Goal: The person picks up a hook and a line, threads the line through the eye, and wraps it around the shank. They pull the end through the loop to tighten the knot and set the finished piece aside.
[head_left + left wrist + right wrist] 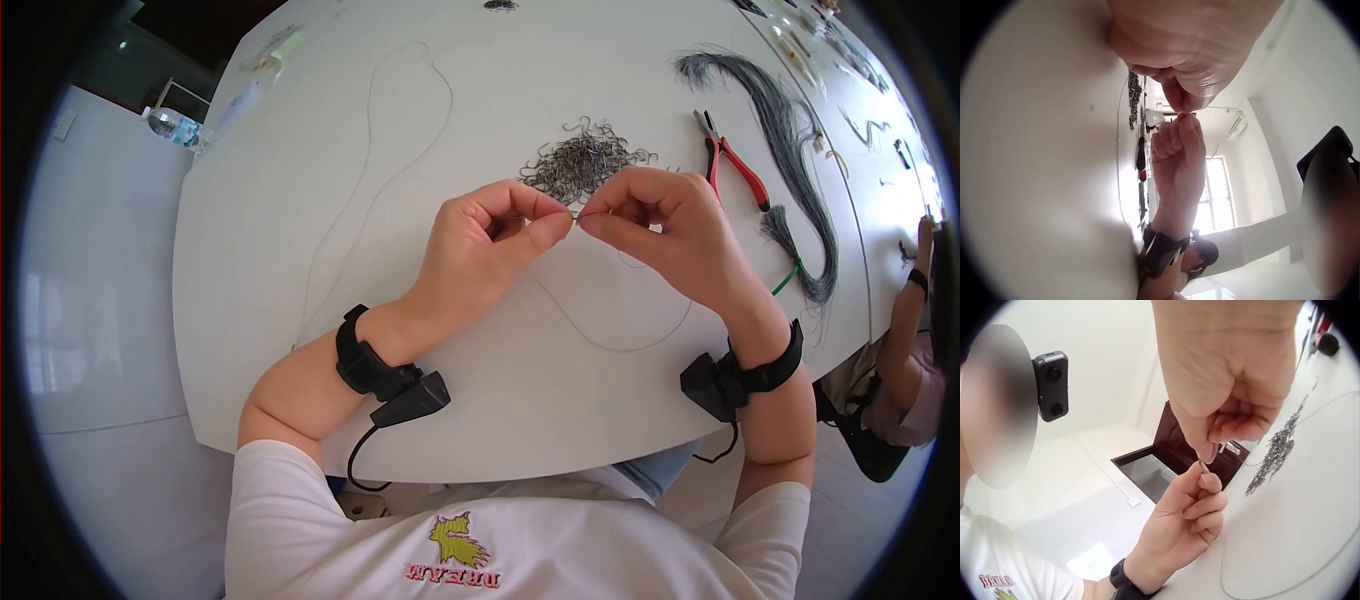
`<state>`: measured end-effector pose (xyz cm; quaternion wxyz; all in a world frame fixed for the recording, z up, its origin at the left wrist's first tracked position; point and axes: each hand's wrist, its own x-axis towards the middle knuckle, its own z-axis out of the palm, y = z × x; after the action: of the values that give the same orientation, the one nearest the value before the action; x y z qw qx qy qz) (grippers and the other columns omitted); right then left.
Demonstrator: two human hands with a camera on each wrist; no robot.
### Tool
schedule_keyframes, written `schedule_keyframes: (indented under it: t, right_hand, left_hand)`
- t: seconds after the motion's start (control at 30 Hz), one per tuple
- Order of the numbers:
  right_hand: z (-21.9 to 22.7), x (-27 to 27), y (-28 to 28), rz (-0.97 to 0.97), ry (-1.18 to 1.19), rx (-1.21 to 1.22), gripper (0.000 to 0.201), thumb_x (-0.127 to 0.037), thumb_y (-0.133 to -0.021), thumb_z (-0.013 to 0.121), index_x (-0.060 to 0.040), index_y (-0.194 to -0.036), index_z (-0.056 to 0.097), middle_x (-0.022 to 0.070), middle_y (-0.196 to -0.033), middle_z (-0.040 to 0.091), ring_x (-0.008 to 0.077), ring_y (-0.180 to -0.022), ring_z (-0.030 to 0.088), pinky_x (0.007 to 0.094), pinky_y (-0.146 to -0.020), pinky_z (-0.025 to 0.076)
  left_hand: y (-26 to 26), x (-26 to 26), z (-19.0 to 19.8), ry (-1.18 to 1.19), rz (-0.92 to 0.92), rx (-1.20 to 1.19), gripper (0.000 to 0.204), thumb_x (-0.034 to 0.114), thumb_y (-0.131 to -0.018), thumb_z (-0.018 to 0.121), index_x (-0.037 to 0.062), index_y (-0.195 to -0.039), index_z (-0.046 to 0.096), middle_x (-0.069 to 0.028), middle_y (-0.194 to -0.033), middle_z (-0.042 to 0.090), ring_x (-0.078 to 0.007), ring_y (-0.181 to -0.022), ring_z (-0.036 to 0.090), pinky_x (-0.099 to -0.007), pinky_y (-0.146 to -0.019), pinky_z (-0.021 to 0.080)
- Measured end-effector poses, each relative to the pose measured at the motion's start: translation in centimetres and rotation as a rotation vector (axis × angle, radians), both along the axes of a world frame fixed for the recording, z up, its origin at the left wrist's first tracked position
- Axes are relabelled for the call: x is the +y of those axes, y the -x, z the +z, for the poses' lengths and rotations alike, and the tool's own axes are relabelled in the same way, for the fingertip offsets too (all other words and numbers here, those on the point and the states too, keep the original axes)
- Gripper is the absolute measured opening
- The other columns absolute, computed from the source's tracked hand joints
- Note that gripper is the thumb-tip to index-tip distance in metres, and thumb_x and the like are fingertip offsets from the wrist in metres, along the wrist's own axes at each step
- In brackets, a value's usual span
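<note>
White table (540, 420) is spanning my work area; another person (905, 310) is showing off its right side. Grey strand bundle (776, 100) is lying in a long bend to my right, not blocking anything.

Both hands are working above the table: left hand (475, 245) pinching with thumb and forefinger, right hand (685, 225) pinching tip-to-tip against it. Hook pile (582, 165) is sitting just past my fingertips; its points are probably the main snag risk. Red-handled pliers (745, 175) are lying with handles spread between pile and bundle, out of the way.

Thin line (625, 349) is curving below the hands, another loop running further left. I'm reading it as light, springy, slippery, easily kinked; gripping near the end is making sense.

Smallest: tiny piece (575, 218), sitting between both sets of fingertips. Fingers are covering most of it, so I'm not managing to tell what it is. I'm guessing featherlight, stiff, easily dropped; pinching its very ends is looking best.
</note>
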<state>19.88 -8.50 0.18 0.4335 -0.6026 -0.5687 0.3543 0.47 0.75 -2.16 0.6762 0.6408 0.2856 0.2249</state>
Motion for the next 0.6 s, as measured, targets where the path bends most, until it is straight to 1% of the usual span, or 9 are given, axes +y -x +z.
schedule_keyframes:
  t: [0.13, 0.23, 0.3, 0.43, 0.5, 0.6]
  right_hand:
    - [-0.1, -0.1, -0.2, -0.007, 0.011, 0.015, 0.01, -0.01, -0.086, 0.069, -0.0002, -0.087, 0.07, -0.0022, -0.065, 0.059, 0.0032, -0.059, 0.049, 0.0203, -0.054, 0.04]
    - [-0.2, -0.1, -0.5, -0.03, -0.031, 0.041, 0.011, -0.01, -0.087, 0.069, 0.0006, -0.088, 0.07, -0.0025, -0.067, 0.06, 0.0029, -0.059, 0.048, 0.0202, -0.054, 0.039]
    - [-0.1, -0.1, -0.5, -0.091, -0.051, 0.071, 0.012, -0.01, -0.087, 0.07, 0.0013, -0.089, 0.07, -0.0028, -0.068, 0.06, 0.0025, -0.06, 0.049, 0.02, -0.054, 0.039]
    - [-0.4, -0.3, 0.1, -0.098, -0.089, 0.128, 0.012, -0.01, -0.087, 0.07, 0.0014, -0.089, 0.07, -0.0022, -0.067, 0.06, 0.0027, -0.06, 0.049, 0.0202, -0.054, 0.039]
    - [-0.1, -0.3, 0.4, -0.077, -0.074, -0.032, 0.011, -0.01, -0.086, 0.07, 0.0014, -0.087, 0.071, -0.0004, -0.064, 0.059, 0.0039, -0.058, 0.05, 0.0211, -0.052, 0.04]
    - [-0.5, -0.3, 0.6, -0.087, -0.123, -0.106, 0.011, -0.01, -0.084, 0.071, 0.0012, -0.085, 0.071, 0.0019, -0.061, 0.059, 0.0055, -0.055, 0.05, 0.0221, -0.051, 0.04]
  left_hand:
    - [0.0, 0.0, 0.2, 0.004, 0.002, 0.012, 0.01, 0.012, -0.093, 0.068, 0.0032, -0.098, 0.067, -0.0002, -0.089, 0.068, -0.0045, -0.081, 0.061, -0.0208, -0.074, 0.05]
    - [0.1, 0.1, -0.2, -0.011, 0.013, 0.014, 0.011, 0.013, -0.093, 0.068, 0.0032, -0.098, 0.067, -0.0004, -0.089, 0.068, -0.0047, -0.08, 0.061, -0.0209, -0.074, 0.05]
    - [0.1, 0.1, -0.1, -0.025, 0.017, 0.015, 0.011, 0.012, -0.092, 0.069, 0.0032, -0.098, 0.067, -0.0005, -0.089, 0.068, -0.0047, -0.08, 0.061, -0.0209, -0.073, 0.05]
    - [0.0, 0.1, -0.3, -0.058, 0.017, 0.035, 0.01, 0.01, -0.092, 0.07, 0.0034, -0.098, 0.067, -0.0002, -0.088, 0.069, -0.0045, -0.08, 0.061, -0.0201, -0.072, 0.05]
    - [0.0, 0.0, -0.3, -0.052, 0.021, 0.044, 0.009, 0.01, -0.091, 0.07, 0.0036, -0.097, 0.068, 0.0001, -0.087, 0.069, -0.0042, -0.079, 0.061, -0.0196, -0.071, 0.05]
    - [0.0, 0.0, -0.4, -0.051, 0.031, 0.049, 0.008, 0.009, -0.091, 0.071, 0.0039, -0.096, 0.068, 0.0008, -0.086, 0.068, -0.0033, -0.078, 0.061, -0.0187, -0.07, 0.049]
